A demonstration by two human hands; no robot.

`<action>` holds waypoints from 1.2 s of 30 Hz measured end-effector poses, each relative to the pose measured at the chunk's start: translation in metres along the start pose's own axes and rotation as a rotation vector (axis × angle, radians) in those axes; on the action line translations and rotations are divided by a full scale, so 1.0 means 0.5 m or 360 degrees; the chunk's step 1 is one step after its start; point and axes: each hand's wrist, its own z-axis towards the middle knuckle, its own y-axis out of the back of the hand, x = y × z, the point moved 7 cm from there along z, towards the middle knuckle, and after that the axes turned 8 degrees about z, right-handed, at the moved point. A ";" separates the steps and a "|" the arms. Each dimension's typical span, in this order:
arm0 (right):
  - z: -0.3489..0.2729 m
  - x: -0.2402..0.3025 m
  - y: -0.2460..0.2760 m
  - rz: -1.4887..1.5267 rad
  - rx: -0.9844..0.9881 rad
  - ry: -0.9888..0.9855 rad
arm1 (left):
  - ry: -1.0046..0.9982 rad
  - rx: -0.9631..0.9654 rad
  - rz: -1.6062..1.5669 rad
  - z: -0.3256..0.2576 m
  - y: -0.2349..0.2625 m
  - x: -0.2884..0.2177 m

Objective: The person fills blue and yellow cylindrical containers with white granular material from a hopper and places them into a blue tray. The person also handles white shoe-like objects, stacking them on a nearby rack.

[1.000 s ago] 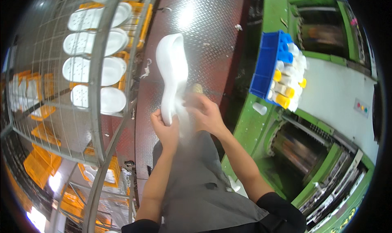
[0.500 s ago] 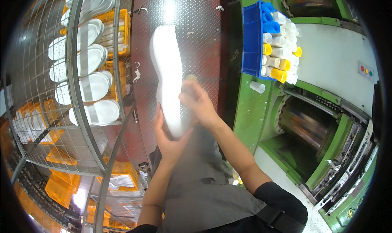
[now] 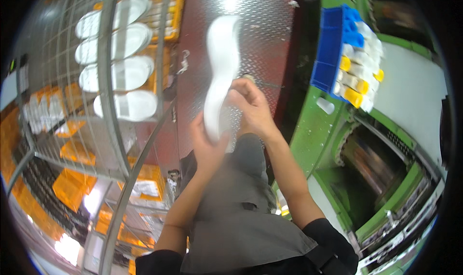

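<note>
A long white shoe sole [image 3: 223, 53] is held upright in front of me, its side wall turned toward my right. My left hand [image 3: 207, 142] is closed around its lower end, thumb on one side and fingers on the other. At the sole's right edge, about midway along, the curled fingers of my right hand [image 3: 254, 108] pinch against it. Motion blurs the sole's lower part and both sets of fingertips, so any small scrap between them cannot be seen.
On the left, a wire rack [image 3: 108, 82] carries several white soles [image 3: 129, 106]; orange crates [image 3: 77, 188] stand behind and below. Ahead lies a metal tread-plate floor [image 3: 263, 39] with white scraps. Right, a green machine [image 3: 308, 125] bears a blue bin [image 3: 328, 48] of white and yellow cups.
My view has swung, so the rack and machine sit differently in it. The sole has turned to show more of its side wall, with both hands staying on it.
</note>
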 end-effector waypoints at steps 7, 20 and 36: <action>-0.011 -0.069 0.034 -0.1860 -0.0212 0.0392 | 0.0809 -0.0398 -0.1050 -0.010 0.049 0.125; -0.060 -0.259 0.175 -0.0444 -0.0530 -0.0357 | 0.1196 -0.1398 -0.2060 0.134 0.327 0.653; -0.180 -0.176 0.333 -0.0944 -0.0881 -0.0477 | 0.0552 -0.1406 -0.2253 0.173 0.435 0.664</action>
